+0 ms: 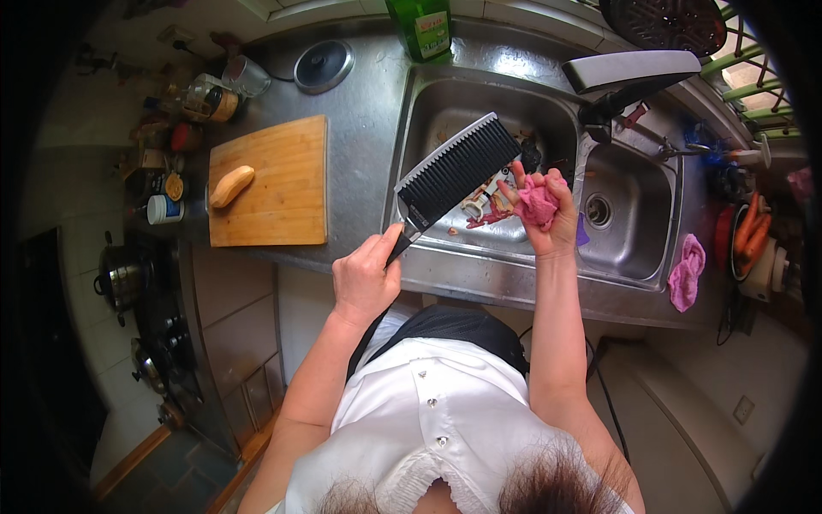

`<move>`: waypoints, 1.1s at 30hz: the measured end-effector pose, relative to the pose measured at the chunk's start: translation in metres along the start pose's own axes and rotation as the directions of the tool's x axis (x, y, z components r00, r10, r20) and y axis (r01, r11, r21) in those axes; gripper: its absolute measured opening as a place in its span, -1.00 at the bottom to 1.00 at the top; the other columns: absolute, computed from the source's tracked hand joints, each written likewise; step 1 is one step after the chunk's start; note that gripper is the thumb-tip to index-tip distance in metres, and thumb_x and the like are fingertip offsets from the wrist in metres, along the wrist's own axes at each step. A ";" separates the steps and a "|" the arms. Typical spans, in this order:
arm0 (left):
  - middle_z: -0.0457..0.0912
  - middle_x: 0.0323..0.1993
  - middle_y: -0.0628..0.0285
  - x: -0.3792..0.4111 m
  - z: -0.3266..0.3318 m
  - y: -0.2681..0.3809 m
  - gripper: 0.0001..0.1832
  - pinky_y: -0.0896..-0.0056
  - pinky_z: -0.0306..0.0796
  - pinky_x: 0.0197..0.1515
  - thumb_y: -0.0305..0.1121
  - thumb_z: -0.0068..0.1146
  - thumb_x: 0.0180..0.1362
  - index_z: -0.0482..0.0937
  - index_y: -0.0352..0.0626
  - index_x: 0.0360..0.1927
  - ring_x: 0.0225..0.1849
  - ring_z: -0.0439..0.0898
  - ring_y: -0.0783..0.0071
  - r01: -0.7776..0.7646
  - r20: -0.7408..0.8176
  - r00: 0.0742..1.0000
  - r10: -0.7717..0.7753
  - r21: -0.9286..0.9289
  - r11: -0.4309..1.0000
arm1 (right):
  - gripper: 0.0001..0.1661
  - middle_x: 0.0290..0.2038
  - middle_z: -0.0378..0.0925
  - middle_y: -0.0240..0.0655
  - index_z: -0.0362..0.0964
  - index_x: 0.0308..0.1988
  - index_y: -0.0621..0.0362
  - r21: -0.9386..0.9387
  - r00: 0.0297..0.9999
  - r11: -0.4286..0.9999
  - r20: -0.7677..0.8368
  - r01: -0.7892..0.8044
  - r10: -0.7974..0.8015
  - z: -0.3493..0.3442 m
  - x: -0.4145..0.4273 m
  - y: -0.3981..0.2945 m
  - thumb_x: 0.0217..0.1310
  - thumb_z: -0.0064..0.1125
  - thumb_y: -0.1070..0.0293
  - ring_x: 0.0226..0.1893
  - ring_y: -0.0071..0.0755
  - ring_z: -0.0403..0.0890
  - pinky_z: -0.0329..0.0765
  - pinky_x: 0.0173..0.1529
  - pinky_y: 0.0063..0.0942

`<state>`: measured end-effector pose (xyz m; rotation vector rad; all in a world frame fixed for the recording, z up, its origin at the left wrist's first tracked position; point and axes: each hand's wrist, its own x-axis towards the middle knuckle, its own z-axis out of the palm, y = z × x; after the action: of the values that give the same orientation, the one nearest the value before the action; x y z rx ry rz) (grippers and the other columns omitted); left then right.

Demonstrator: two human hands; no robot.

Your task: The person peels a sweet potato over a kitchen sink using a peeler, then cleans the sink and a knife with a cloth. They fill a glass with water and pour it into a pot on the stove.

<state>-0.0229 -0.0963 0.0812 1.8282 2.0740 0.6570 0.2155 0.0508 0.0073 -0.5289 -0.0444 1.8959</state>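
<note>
My left hand (367, 273) grips the black handle of a wide kitchen knife (459, 170), its blade dark and ribbed with a pale serrated-looking edge. The blade slants up to the right over the large sink basin (437, 106). In my right hand (555, 225) is a crumpled pink cloth (538, 202), close to the blade's far end, with some fingers extended. Beneath them in the basin lie a white-handled peeler (474, 209) and reddish and orange peelings (491, 220). A peeled, pale orange root vegetable (232, 186) rests on the wooden cutting board (282, 193) at the left.
A green bottle (427, 32) stands behind the basin, near the faucet (629, 70). Right of the small basin (632, 250) lies another pink cloth (687, 273), with carrots (751, 231) in a container beyond. A round lid (324, 66), glass jar (246, 76) and several containers sit at the left.
</note>
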 end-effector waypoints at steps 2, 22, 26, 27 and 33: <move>0.60 -0.42 0.18 0.001 -0.002 0.006 -0.55 0.29 0.44 -0.43 -0.55 0.18 -0.07 0.55 -0.07 -0.01 -0.44 0.58 0.12 0.021 0.010 1.000 -0.021 -0.028 0.999 | -0.83 -0.24 0.55 -0.30 0.37 -0.28 0.04 -0.008 1.000 1.000 -0.002 0.009 -0.009 -0.004 0.000 -0.004 0.13 0.11 0.57 0.03 -0.12 0.53 0.64 -0.32 -0.32; 0.61 -0.41 0.21 0.006 -0.009 0.027 -0.55 0.29 0.45 -0.44 -0.53 0.18 -0.05 0.55 -0.07 0.00 -0.45 0.60 0.17 0.049 0.034 0.998 -0.050 0.014 0.999 | -0.69 -0.59 0.29 -0.37 0.26 -0.47 0.11 -0.380 0.935 0.919 -0.274 0.108 -0.223 -0.028 0.017 0.004 0.34 0.01 0.21 -0.60 -0.46 0.35 0.32 -0.59 -0.47; 0.61 -0.41 0.22 0.006 -0.009 0.027 -0.55 0.26 0.44 -0.44 -0.53 0.18 -0.05 0.54 -0.06 0.01 -0.45 0.60 0.15 0.056 0.037 0.998 -0.057 0.028 0.998 | -0.70 -0.57 0.31 -0.35 0.25 -0.48 0.12 -0.374 0.956 0.922 -0.217 0.103 -0.195 -0.038 0.017 0.000 0.33 -0.02 0.24 -0.59 -0.46 0.36 0.33 -0.58 -0.45; 0.60 -0.41 0.22 0.005 -0.009 0.026 -0.55 0.25 0.44 -0.44 -0.52 0.18 -0.05 0.53 -0.05 0.01 -0.45 0.59 0.15 0.060 0.036 0.997 -0.062 0.036 0.998 | -0.72 -0.54 0.34 -0.34 0.27 -0.44 0.14 -0.400 0.969 0.910 -0.162 0.111 -0.189 -0.033 0.013 -0.001 0.33 -0.03 0.25 -0.56 -0.45 0.39 0.37 -0.55 -0.45; 0.59 -0.42 0.23 0.003 -0.006 0.020 -0.54 0.22 0.43 -0.45 -0.52 0.17 -0.04 0.52 -0.03 0.01 -0.45 0.58 0.13 0.052 0.021 0.998 -0.053 0.059 0.997 | -0.49 -0.06 0.44 -0.16 0.17 0.15 0.21 -0.649 0.956 0.703 0.185 0.292 -0.226 0.052 -0.030 -0.029 0.26 0.03 0.30 -0.13 -0.25 0.58 0.57 -0.08 -0.38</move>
<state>-0.0094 -0.0922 0.0967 1.7969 2.1401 0.5655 0.2295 0.0464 0.0717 -0.8685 -0.8603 1.5799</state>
